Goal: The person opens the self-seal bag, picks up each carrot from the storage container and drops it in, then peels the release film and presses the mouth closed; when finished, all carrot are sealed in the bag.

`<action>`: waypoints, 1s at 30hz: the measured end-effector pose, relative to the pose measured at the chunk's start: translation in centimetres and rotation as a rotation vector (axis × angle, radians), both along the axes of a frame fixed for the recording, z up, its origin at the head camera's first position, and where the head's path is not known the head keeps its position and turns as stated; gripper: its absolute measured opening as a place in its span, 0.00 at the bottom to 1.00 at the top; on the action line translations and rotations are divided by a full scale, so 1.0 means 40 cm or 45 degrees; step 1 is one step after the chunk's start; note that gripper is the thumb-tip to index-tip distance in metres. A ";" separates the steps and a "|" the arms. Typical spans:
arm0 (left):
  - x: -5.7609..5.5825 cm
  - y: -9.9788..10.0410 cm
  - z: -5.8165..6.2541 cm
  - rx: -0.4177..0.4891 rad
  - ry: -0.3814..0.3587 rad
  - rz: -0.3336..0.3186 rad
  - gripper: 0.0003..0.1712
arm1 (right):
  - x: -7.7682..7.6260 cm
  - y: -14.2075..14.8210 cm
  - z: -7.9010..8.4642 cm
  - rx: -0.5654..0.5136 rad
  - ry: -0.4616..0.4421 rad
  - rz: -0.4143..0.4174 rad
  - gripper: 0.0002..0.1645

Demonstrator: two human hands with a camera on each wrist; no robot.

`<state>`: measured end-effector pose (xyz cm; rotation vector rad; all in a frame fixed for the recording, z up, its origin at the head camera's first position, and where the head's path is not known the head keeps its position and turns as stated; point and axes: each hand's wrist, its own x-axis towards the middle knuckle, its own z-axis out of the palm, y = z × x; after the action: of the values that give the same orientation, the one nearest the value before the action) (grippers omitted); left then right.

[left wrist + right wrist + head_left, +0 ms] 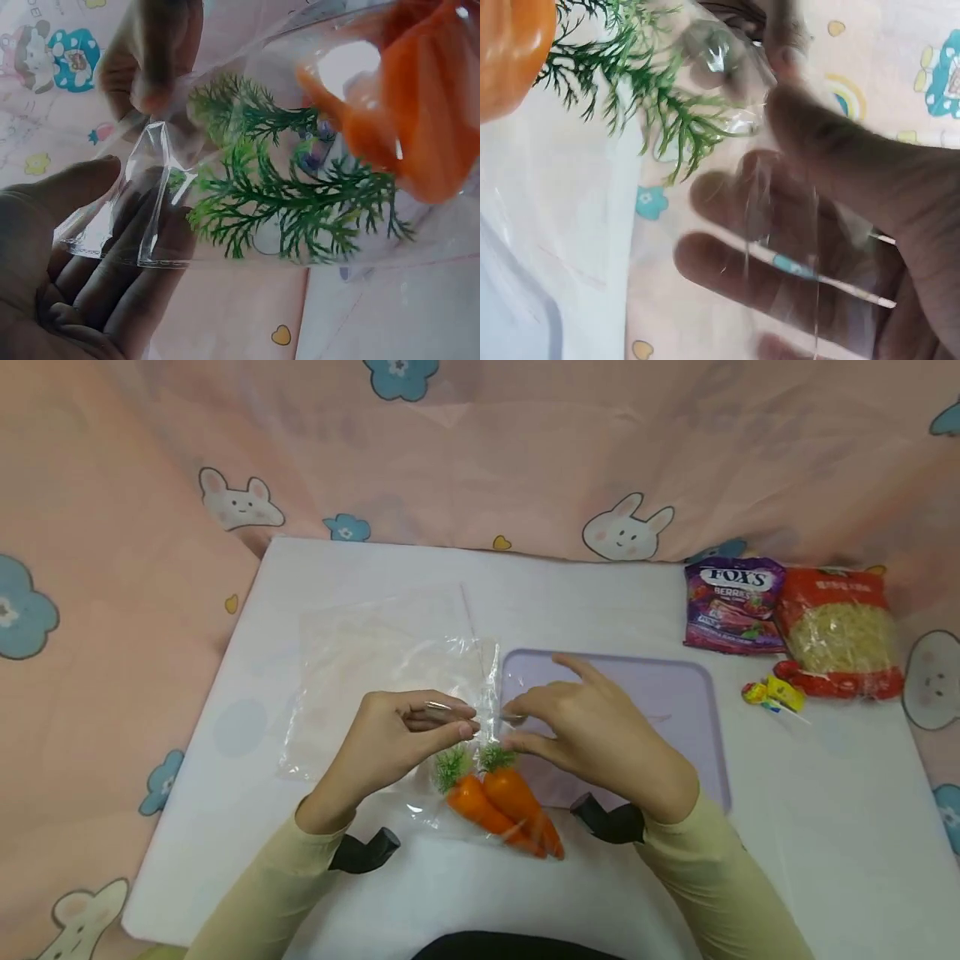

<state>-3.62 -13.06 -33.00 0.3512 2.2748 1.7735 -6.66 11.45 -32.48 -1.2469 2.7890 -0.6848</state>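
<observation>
Two orange carrots (517, 797) with feathery green tops (292, 187) hang inside a clear plastic bag (154, 202). My left hand (401, 735) holds one side of the bag's upper edge, thumb in front and fingers behind the film. On the other side, my right hand (600, 731) pinches the edge near the bag's corner, its remaining fingers (735, 262) spread behind the film. The carrots hang tilted, tips toward the lower right, close over the front edge of the lavender tray (705, 727) in the head view.
Flat clear bags (352, 693) lie on the white table (240, 652) at left. At the back right are a purple FOX'S candy bag (735, 606), a red-and-clear package of pale yellow food (843, 631) and small wrapped candies (780, 693). A pink printed curtain (487, 460) hangs behind.
</observation>
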 end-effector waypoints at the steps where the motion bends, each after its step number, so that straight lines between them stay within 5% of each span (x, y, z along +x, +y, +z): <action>1: 0.002 0.001 0.000 0.010 0.026 -0.005 0.07 | 0.002 -0.006 0.002 -0.011 -0.013 0.017 0.18; 7: -0.002 -0.014 -0.042 0.139 0.071 -0.058 0.07 | -0.008 0.015 -0.013 -0.113 -0.229 0.019 0.10; 12: 0.003 -0.025 -0.004 0.148 -0.089 -0.051 0.06 | -0.016 0.041 -0.011 -0.115 -0.452 0.023 0.04; 16: 0.005 -0.041 0.021 0.109 -0.195 -0.056 0.08 | -0.021 0.053 -0.010 -0.241 -0.634 0.063 0.04; 20: -0.038 -0.110 0.004 0.174 -0.190 -0.009 0.12 | -0.031 0.062 -0.011 -0.412 -0.667 -0.104 0.11; 24: -0.122 -0.210 -0.063 0.041 -0.147 0.137 0.17 | -0.028 0.081 -0.013 -0.578 -0.664 -0.299 0.22; 30: -0.231 -0.286 -0.205 -0.477 -0.108 0.235 0.19 | -0.018 0.135 -0.062 -0.598 -0.632 -0.401 0.23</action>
<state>-12.87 -24.48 -41.21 -0.0035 2.5751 1.3592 -7.37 16.85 -34.97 -0.5381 2.4837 -1.4969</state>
